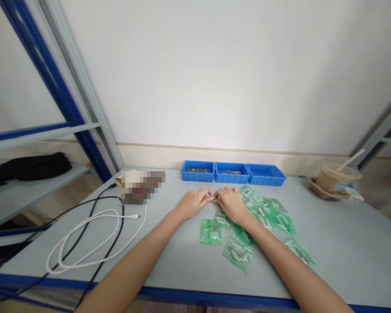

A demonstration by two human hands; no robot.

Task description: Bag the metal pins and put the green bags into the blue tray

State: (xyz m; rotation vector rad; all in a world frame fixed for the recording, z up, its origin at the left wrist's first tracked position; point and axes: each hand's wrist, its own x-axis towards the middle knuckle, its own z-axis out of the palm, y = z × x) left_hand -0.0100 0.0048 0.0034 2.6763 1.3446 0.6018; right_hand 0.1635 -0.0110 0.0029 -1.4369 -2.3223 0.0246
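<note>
My left hand (pixel 193 203) and my right hand (pixel 230 203) meet over the grey table, in front of the blue bins. Thumb and fingers of each are pinched together, fingertips almost touching. Whatever lies between them is too small to make out. Beside and under my right forearm spreads a pile of green-tinted plastic bags (pixel 263 213) with small metal parts inside. One flat green bag (pixel 210 231) lies below my hands, and another clear-green bag (pixel 237 253) is nearer the front edge.
Three blue bins stand by the wall: the left bin (pixel 197 176) and middle bin (pixel 232 178) hold small slender metal pieces; the right bin (pixel 266 180) is alongside. A white cable (pixel 63 261) and black cords lie left. A cup with a straw (pixel 335 178) stands far right.
</note>
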